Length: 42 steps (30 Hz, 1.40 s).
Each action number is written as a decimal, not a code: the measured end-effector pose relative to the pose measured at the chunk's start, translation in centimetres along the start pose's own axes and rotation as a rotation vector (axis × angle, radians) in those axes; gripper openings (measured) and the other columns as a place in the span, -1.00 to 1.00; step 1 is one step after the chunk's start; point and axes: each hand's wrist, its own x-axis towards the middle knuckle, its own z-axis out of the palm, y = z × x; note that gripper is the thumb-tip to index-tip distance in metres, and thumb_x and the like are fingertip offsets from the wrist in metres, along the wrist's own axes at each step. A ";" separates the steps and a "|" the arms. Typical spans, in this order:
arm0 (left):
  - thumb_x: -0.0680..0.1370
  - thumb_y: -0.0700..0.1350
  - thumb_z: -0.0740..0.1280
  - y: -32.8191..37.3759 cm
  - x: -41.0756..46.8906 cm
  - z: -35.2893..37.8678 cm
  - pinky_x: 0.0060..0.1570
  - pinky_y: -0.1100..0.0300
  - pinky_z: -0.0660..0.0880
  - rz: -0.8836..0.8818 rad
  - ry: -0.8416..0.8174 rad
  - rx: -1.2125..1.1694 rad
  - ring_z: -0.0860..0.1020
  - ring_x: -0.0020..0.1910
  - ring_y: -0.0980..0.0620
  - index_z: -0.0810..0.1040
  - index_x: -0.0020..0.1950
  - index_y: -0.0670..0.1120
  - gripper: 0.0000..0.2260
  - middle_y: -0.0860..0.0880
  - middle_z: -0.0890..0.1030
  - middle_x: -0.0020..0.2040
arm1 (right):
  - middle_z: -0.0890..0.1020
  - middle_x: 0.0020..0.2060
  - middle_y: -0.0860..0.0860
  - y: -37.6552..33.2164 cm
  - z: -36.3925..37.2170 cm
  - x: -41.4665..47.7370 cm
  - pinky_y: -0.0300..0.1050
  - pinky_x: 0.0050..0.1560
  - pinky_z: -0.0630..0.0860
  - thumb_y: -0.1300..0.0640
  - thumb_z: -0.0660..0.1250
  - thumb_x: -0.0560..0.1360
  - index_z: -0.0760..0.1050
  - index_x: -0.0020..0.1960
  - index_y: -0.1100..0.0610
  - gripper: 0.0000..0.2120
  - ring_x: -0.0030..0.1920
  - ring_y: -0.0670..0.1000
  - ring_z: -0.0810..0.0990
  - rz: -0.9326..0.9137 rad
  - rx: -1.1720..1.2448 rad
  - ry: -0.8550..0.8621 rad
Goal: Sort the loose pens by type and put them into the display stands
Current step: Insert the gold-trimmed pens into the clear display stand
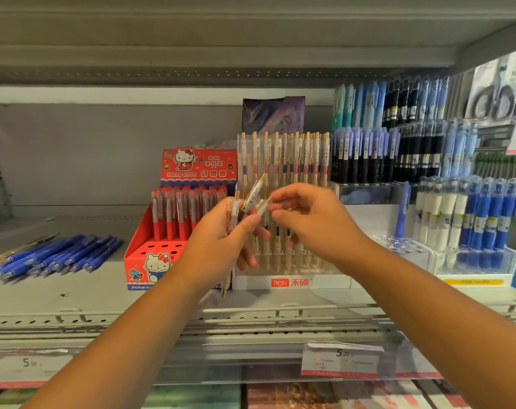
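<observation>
Currently, the left hand (221,231) is gripping a small bundle of clear, gold-clipped pens (252,196) just in front of the matching clear stand (292,281). The right hand (316,222) is pinching one pen's top end with its fingers. The next move is probably calling for drawing that pen free and seating it upright in a vacant hole.

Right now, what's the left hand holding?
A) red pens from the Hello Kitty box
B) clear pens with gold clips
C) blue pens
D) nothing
B: the left hand grips a bunch of clear gold-clip pens, and the right hand pinches one of them at its top end. The blue pens lie loose on the shelf.
</observation>
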 end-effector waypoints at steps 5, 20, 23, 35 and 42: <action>0.53 0.11 0.29 0.4 -0.3 0.1 -0.46 0.13 0.55 -0.018 -0.044 -0.045 0.60 -0.42 -0.09 0.53 0.08 0.08 -0.81 -0.10 0.69 -0.13 | 0.70 -0.13 0.06 -0.2 0.8 -0.3 -0.18 -0.28 0.60 0.25 0.40 0.53 0.60 0.12 0.11 -0.82 -0.23 -0.01 0.65 0.026 0.172 -0.058; 0.65 -0.05 0.24 0.1 -0.1 0.2 -0.26 0.27 0.53 0.004 0.079 0.018 0.62 -0.23 0.05 0.62 -0.04 -0.01 -0.82 0.01 0.68 -0.20 | 0.71 -0.25 0.08 0.9 -3.2 0.5 -0.20 -0.33 0.62 0.23 0.40 0.53 0.51 0.04 0.12 -0.88 -0.27 0.01 0.71 -0.060 0.262 0.214; 0.65 -0.03 0.22 0.6 -0.3 0.5 -0.50 0.20 0.46 -0.049 0.023 -0.045 0.52 -0.45 0.01 0.56 0.03 -0.03 -0.85 -0.01 0.62 -0.34 | 0.67 -0.23 0.09 1.2 -4.1 0.9 -0.20 -0.35 0.62 0.19 0.40 0.54 0.50 0.05 0.07 -0.87 -0.30 -0.02 0.68 -0.142 0.098 0.323; 0.61 0.08 0.26 0.3 -0.1 0.2 -0.60 0.27 0.19 -0.021 0.027 -0.156 0.24 -0.58 0.08 0.46 -0.04 -0.18 -0.70 -0.05 0.40 -0.45 | 0.63 -0.23 -0.09 3.2 -4.7 1.5 0.00 -0.18 0.65 0.08 0.41 0.54 0.49 0.06 -0.01 -0.86 -0.20 -0.09 0.65 -0.180 -0.273 0.448; 0.50 -0.09 0.12 0.3 -0.2 0.0 -0.57 0.32 0.15 -0.098 -0.021 -0.234 0.23 -0.55 0.07 0.48 -0.14 -0.01 -0.84 -0.07 0.39 -0.40 | 0.64 -0.25 -0.09 4.3 -4.0 1.6 -0.16 -0.23 0.62 0.00 0.47 0.47 0.48 -0.03 0.00 -0.80 -0.28 -0.11 0.65 -0.077 -0.457 0.286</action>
